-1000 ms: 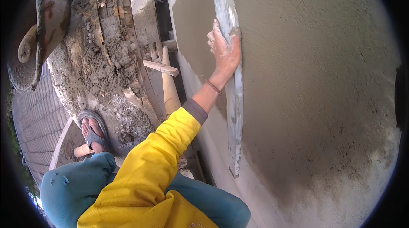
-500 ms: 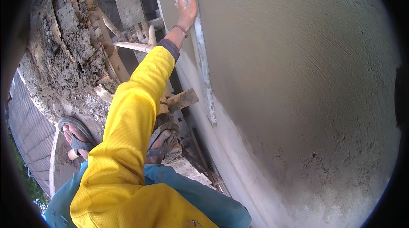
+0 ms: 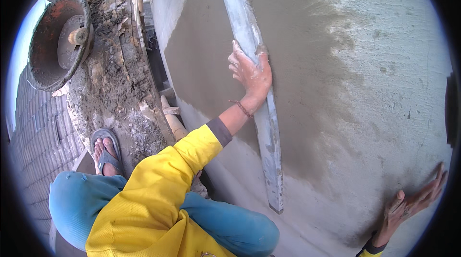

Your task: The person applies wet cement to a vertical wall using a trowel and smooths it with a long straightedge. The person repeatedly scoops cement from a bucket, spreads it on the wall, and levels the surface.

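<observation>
My left hand (image 3: 250, 69) grips a long, pale metal straightedge (image 3: 271, 146) that lies lengthwise on the plastered wall (image 3: 317, 89), its fingers wrapped round one edge and its thumb at the other. Damp, darker plaster spreads on both sides of the bar, with paler rough patches toward the right. My right hand (image 3: 413, 201) is at the lower right, fingers stretched out and apart against the wall, holding nothing that I can see.
At left is a narrow, mortar-crusted plank walkway (image 3: 98, 89) with my sandalled foot (image 3: 106, 153) on it. A dirty bucket (image 3: 48, 55) with a wooden-handled tool stands there, another behind it. Tiled roofing (image 3: 38, 132) lies beyond; bamboo poles (image 3: 175, 125) run beside a dark gap.
The view has shifted, bringing both buckets into sight. My left hand and the straightedge sit lower and further right than half a second ago. My right hand has appeared at the lower right.
</observation>
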`<state>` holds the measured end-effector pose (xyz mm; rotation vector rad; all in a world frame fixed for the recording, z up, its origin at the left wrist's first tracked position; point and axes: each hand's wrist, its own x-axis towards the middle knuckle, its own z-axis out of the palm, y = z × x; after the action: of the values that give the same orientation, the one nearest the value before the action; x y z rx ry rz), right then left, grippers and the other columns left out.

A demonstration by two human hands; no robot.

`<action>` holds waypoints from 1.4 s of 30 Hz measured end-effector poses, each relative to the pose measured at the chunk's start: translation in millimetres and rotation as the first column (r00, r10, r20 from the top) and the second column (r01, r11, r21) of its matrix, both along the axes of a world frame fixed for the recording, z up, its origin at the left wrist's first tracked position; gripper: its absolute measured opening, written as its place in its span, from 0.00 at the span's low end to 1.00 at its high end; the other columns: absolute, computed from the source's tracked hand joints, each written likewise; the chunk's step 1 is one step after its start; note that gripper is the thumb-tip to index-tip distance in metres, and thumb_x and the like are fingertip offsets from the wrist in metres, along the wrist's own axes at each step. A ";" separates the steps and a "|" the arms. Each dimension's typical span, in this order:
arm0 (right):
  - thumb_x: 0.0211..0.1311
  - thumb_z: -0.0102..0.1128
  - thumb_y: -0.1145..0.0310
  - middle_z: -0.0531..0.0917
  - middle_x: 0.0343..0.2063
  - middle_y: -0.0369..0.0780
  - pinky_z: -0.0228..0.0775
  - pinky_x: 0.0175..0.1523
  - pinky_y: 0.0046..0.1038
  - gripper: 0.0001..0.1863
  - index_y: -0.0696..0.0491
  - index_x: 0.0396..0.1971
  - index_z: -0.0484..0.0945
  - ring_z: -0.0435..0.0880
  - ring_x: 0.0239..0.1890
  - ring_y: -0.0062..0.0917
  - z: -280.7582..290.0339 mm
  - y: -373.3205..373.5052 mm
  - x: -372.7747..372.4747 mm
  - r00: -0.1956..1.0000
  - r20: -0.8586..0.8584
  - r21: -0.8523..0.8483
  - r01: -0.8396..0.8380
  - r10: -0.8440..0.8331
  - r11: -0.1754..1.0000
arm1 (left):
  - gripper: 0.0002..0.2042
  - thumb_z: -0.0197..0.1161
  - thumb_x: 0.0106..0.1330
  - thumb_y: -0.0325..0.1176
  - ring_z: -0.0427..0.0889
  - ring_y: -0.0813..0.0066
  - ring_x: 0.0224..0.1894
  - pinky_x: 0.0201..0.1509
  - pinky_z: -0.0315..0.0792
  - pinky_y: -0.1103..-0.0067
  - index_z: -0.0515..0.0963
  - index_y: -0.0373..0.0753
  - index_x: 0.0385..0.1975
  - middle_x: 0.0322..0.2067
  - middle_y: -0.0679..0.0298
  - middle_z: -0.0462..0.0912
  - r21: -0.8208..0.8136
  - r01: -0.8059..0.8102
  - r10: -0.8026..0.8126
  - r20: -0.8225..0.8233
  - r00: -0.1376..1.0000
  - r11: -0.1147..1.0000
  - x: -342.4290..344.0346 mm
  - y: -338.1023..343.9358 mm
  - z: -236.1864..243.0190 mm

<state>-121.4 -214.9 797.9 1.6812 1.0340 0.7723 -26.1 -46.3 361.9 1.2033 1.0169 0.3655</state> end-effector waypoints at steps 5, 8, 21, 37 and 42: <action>0.72 0.32 0.30 0.62 0.74 0.41 0.36 0.80 0.53 0.43 0.38 0.79 0.46 0.54 0.78 0.40 -5.1 1.2 -2.6 0.998 0.053 0.047 -0.026 0.023 0.999 | 0.47 0.64 0.65 0.38 0.58 0.44 0.62 0.67 0.51 0.53 0.40 0.32 0.76 0.64 0.43 0.56 0.062 -0.018 0.007 0.171 0.985 0.998 -24.8 -26.4 144.3; 0.72 0.33 0.30 0.60 0.75 0.39 0.35 0.80 0.53 0.43 0.39 0.79 0.48 0.51 0.79 0.39 -8.4 5.5 -6.2 1.000 0.027 0.088 -0.006 0.004 0.996 | 0.54 0.70 0.61 0.34 0.56 0.45 0.64 0.67 0.47 0.55 0.33 0.35 0.77 0.66 0.43 0.53 0.025 0.014 -0.020 0.257 0.966 1.000 -38.9 -36.6 211.7; 0.66 0.55 0.34 0.62 0.70 0.50 0.44 0.76 0.59 0.44 0.50 0.71 0.64 0.55 0.76 0.51 -219.3 -37.5 -142.5 0.855 -0.318 0.336 0.506 -0.409 0.794 | 0.51 0.71 0.64 0.43 0.56 0.46 0.65 0.67 0.47 0.57 0.40 0.38 0.77 0.66 0.43 0.56 -0.103 0.042 0.003 0.398 0.917 0.994 -51.4 -35.4 252.9; 0.63 0.60 0.38 0.51 0.73 0.56 0.40 0.74 0.65 0.47 0.43 0.75 0.51 0.45 0.76 0.62 -255.0 -70.5 -130.6 0.901 -0.290 0.483 0.429 -0.324 0.763 | 0.51 0.72 0.63 0.42 0.54 0.47 0.66 0.67 0.45 0.56 0.41 0.41 0.78 0.67 0.44 0.53 -0.182 0.102 -0.009 0.450 0.893 0.978 -58.4 -37.1 256.6; 0.61 0.67 0.42 0.54 0.72 0.56 0.54 0.72 0.59 0.49 0.39 0.76 0.49 0.53 0.74 0.59 -252.7 -68.6 -140.1 0.921 -0.251 0.512 0.387 -0.297 0.767 | 0.49 0.68 0.66 0.45 0.55 0.48 0.64 0.67 0.45 0.56 0.39 0.39 0.78 0.66 0.44 0.53 -0.201 0.124 -0.006 0.504 0.864 0.972 -68.7 -32.6 261.3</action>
<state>-261.5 -283.5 545.2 2.3866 0.5853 0.7426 -94.8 -79.0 623.2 0.8654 0.5432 0.4658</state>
